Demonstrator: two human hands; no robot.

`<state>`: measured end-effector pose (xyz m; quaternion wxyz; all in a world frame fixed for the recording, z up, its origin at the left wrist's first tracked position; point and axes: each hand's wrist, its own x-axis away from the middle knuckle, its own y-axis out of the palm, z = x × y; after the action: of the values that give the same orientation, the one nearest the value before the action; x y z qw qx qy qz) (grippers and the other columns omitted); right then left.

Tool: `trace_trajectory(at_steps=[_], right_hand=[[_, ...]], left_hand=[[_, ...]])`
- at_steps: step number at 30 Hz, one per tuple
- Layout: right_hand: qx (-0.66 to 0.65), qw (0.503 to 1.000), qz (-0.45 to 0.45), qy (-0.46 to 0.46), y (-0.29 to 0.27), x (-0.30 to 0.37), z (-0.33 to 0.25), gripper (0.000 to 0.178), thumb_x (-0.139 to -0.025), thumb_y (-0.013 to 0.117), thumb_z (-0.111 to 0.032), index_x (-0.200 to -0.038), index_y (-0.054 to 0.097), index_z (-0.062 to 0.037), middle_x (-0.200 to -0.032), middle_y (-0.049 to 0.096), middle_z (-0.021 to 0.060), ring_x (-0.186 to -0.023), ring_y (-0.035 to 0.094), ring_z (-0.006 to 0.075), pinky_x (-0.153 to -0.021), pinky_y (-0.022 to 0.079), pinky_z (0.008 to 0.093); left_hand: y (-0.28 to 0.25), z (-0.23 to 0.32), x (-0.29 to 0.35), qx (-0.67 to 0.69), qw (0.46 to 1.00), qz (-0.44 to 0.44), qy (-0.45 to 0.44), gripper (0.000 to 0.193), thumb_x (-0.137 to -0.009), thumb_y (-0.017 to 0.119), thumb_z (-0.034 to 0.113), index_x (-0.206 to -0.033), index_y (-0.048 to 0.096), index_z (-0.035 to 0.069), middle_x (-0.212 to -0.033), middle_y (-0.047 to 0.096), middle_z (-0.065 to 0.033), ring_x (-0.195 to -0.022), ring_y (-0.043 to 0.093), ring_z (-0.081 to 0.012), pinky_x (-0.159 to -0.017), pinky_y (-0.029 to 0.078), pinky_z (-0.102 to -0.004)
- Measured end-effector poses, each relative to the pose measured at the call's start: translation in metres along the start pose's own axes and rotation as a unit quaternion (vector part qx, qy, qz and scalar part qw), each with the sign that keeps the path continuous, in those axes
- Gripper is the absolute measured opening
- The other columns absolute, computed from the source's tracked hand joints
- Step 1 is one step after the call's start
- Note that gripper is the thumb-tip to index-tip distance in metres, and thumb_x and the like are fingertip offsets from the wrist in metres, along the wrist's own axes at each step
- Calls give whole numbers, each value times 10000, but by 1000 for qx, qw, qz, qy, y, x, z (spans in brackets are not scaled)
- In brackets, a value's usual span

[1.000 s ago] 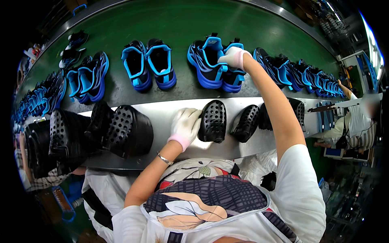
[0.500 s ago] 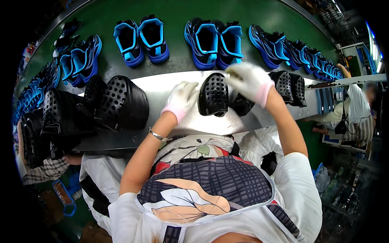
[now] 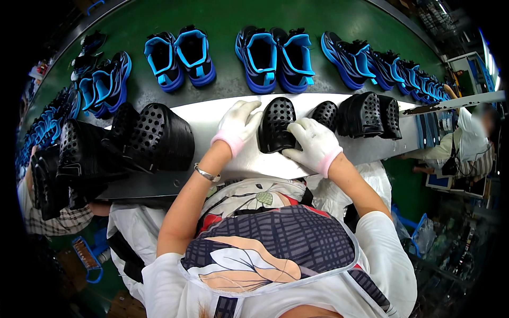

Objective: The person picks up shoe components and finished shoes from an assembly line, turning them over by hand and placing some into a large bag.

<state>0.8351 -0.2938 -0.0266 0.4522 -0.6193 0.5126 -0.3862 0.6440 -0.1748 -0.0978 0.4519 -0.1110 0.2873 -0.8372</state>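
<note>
A black perforated shoe insert (image 3: pixel 278 124), rounded at the toe end, stands on the bare metal strip in front of me. White gloves with pink cuffs cover both my hands. My right hand (image 3: pixel 314 144) pinches the insert's lower right edge between thumb and fingers. On its left side, my left hand (image 3: pixel 239 125) rests close by with fingers apart; whether the fingertips touch the insert I cannot tell. Partly behind my right hand is another perforated insert (image 3: pixel 324 114). Beyond them, a pair of black and blue sneakers (image 3: pixel 260 58) stands on the green belt.
Nested black inserts are stacked left (image 3: pixel 159 137) and right (image 3: pixel 361 115) along the metal ledge (image 3: pixel 222 168). More sneaker pairs (image 3: pixel 180 55) line the green belt (image 3: pixel 222 13). A metal bar (image 3: pixel 456 103) juts in from the right, near another person (image 3: pixel 469 140).
My right hand has come down and left from above the neighbouring insert to the middle insert's right edge. My left hand stays almost in place. The sneakers have shifted slightly left in view.
</note>
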Motion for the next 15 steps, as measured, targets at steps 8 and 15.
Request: trace_trajectory(at_steps=[8, 15], right_hand=[[-82, 995, 49, 15, -43, 9, -6, 464, -681, 803, -273, -1019, 584, -44, -926, 595, 119, -892, 613, 301, -771, 512, 398], [-182, 980, 78, 24, -58, 1, -9, 539, -712, 802, -253, -1151, 581, -32, -1042, 613, 136, -871, 637, 281, -763, 523, 369]], left_hand=[[-10, 30, -14, 256, 961, -13, -101, 433, -983, 532, 324, -1299, 566, 29, -1163, 636, -127, -1003, 633, -225, -864, 517, -346], [-9, 57, -29, 724, 625, -192, -220, 462, -1009, 479, 418, -1269, 550, 42, -1125, 658, -130, -981, 665, -225, -896, 552, -388]])
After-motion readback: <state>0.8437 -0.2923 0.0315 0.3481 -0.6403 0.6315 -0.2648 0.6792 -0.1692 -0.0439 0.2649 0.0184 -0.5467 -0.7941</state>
